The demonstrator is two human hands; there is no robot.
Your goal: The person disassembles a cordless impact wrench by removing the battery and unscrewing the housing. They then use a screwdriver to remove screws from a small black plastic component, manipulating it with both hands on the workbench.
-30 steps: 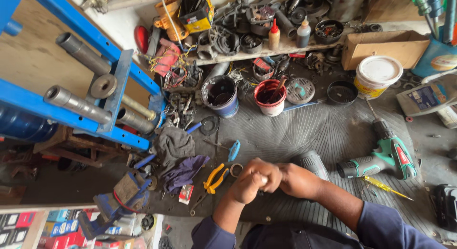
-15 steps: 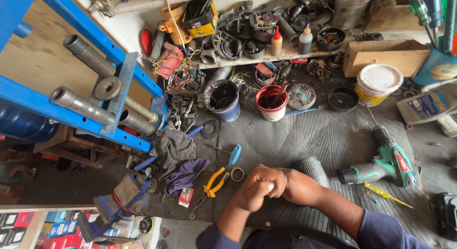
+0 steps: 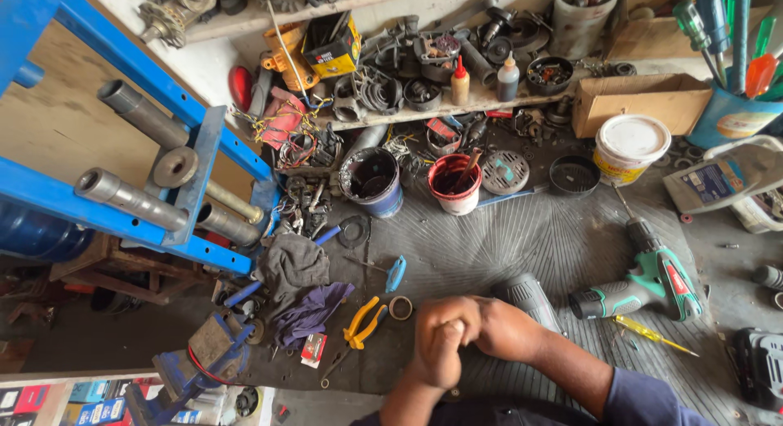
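My left hand [image 3: 439,343] is a closed fist low in the middle of the view, over a ribbed grey rubber mat [image 3: 522,238]. My right hand [image 3: 504,328] is pressed against it from the right, its fingers wrapped over the left fist. Nothing shows between the hands; whatever may lie inside them is hidden. A dark grey ribbed cylinder [image 3: 530,297] lies on the mat just behind my right hand. Yellow-handled pliers [image 3: 363,322], a small metal ring [image 3: 400,308] and a blue-handled tool [image 3: 395,273] lie just left of my hands.
A green cordless drill [image 3: 652,283] and a yellow screwdriver [image 3: 648,332] lie to the right. Behind are a red bucket [image 3: 454,184], a blue bucket [image 3: 371,181], a white tub [image 3: 626,149] and a cardboard box [image 3: 640,100]. A blue metal press frame [image 3: 192,161], rags [image 3: 294,267] and a blue vise [image 3: 200,357] fill the left.
My hands stay clasped together and have hardly moved on the mat. The view has shifted slightly, so everything sits a little lower in the frame.
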